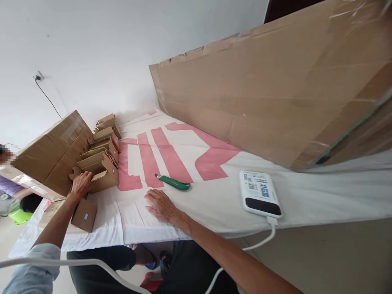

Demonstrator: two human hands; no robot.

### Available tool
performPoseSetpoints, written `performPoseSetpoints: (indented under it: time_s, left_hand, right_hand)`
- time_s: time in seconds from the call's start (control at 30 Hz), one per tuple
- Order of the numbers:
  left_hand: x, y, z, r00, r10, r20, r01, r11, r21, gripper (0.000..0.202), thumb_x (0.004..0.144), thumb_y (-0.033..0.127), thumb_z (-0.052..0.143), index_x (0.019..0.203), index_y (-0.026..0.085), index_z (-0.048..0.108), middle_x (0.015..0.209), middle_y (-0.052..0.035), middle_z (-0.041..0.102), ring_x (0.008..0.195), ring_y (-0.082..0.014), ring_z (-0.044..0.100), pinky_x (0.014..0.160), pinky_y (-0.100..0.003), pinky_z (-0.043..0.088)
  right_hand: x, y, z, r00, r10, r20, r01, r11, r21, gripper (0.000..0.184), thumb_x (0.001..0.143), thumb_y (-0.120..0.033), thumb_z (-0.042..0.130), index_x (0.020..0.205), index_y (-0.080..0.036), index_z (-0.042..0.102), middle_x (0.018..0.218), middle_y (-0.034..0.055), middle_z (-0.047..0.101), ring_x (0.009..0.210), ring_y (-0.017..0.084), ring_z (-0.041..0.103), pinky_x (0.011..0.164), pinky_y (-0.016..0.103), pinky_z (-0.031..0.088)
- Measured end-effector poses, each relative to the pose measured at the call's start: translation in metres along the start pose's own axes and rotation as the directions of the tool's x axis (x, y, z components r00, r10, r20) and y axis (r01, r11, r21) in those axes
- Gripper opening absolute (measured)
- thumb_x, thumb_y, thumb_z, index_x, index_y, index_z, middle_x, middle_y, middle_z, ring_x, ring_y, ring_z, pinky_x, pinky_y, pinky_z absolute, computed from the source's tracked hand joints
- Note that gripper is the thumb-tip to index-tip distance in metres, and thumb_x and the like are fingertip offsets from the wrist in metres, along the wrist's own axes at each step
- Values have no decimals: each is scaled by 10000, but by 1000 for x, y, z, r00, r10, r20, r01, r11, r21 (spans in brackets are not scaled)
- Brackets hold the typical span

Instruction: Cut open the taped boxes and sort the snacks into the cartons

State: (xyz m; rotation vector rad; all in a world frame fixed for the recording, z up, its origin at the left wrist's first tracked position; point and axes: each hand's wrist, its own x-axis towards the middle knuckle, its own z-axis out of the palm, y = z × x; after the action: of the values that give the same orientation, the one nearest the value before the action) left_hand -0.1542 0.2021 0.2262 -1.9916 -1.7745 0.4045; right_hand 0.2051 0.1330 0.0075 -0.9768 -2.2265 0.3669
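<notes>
Nearest, a white cable [88, 262] crosses in front of the pale blue sleeve [33, 265] of the left arm. Below the left hand [81, 185], on its near side, sits a small brown cardboard box with a white label [84, 214]. The right hand [163, 206] lies palm down on a white cloth printed with pink-red shapes [208, 206], its fingers loosely spread and gripping nothing. The left hand is at the near end of an open-topped brown cardboard carton [105, 179], which extends rightward from its fingertips; whether the fingers pinch its wall or merely rest there, I cannot tell. Well to the right of the right hand lies a white rectangular device with a black strip [260, 194], a cable plugged into its near end. Just beyond the right fingers is a green-handled cutter [176, 182], untouched. Past the left hand, more small brown cardboard boxes [105, 134] stand in a row, and a large taped brown carton [49, 157] rises beside them on the left. Farther beyond the right hand, a tall brown cardboard panel [229, 94] stands before a pale wall [122, 49].
</notes>
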Motion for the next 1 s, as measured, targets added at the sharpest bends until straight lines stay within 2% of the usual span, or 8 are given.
performPoseSetpoints:
  time_s: [0.2, 0.37, 0.5, 0.6, 0.73, 0.83, 0.93, 1.0]
  left_hand:
    - [-10, -3, 2, 999, -8, 35, 9, 999, -34, 240, 980, 325, 618, 1187, 222, 679, 1204, -139, 746, 1173, -336, 706, 926, -399, 532]
    - [-21, -3, 1, 999, -22, 23, 25, 994, -107, 543, 943, 464, 687, 1424, 230, 595, 1381, -161, 703, 1320, -381, 641, 1015, -459, 515]
    - [-39, 2, 1, 996, -61, -70, 47, 982, -185, 624, 930, 450, 703, 1493, 225, 556, 1411, -177, 681, 1347, -393, 616, 1054, -484, 501]
    - [-58, 3, 4, 982, -94, -166, 51, 967, -248, 580, 945, 409, 666, 1482, 215, 564, 1449, -177, 660, 1346, -390, 612, 1060, -496, 510]
    - [-91, -7, 10, 937, -179, -300, 64, 932, -356, 476, 969, 402, 582, 1402, 207, 615, 1410, -168, 677, 1323, -373, 619, 1106, -488, 510]
    - [-118, -23, 15, 890, -303, -340, 131, 885, -446, 423, 988, 441, 530, 1332, 225, 649, 1355, -147, 700, 1293, -343, 641, 1138, -453, 508]
    - [-142, -47, 23, 832, -466, -299, 285, 823, -491, 420, 958, 459, 559, 1286, 225, 679, 1352, -135, 707, 1301, -353, 643, 1143, -469, 515]
    - [-155, -65, 31, 781, -592, -200, 450, 755, -477, 472, 926, 506, 595, 1268, 199, 701, 1369, -160, 702, 1305, -404, 638, 1104, -529, 541]
  right_hand:
    - [4, 2, -13, 998, 27, -56, -32, 995, -90, 200, 972, -196, 671, 1170, -207, 695, 1243, 130, 692, 1171, 312, 600, 1022, 459, 462]
    - [3, 29, -49, 933, 260, -250, -330, 895, -299, 186, 987, -198, 635, 1167, -197, 680, 1239, 176, 682, 1164, 352, 572, 981, 470, 426]
    - [-9, 53, -59, 903, 389, -180, -429, 808, -405, 117, 993, -226, 628, 1100, -196, 667, 1163, 159, 680, 1113, 327, 578, 915, 428, 419]
    - [-20, 64, -56, 898, 411, -155, -436, 787, -437, 104, 1015, -216, 588, 1086, -202, 663, 1146, 146, 688, 1112, 311, 589, 882, 409, 419]
    - [-29, 75, -57, 864, 436, -252, -503, 740, -447, 136, 1051, -243, 536, 1108, -199, 651, 1155, 156, 684, 1101, 315, 590, 864, 407, 409]
    - [-32, 79, -61, 831, 478, -286, -556, 698, -451, 174, 1070, -266, 512, 1148, -177, 639, 1170, 175, 674, 1103, 329, 583, 872, 417, 397]
    - [-33, 77, -64, 834, 485, -264, -550, 699, -457, 212, 1069, -264, 518, 1219, -160, 625, 1216, 190, 668, 1123, 336, 578, 893, 426, 388]
    - [-33, 74, -64, 842, 476, -255, -539, 708, -457, 264, 1065, -259, 522, 1293, -154, 603, 1237, 194, 666, 1137, 339, 577, 903, 429, 387]
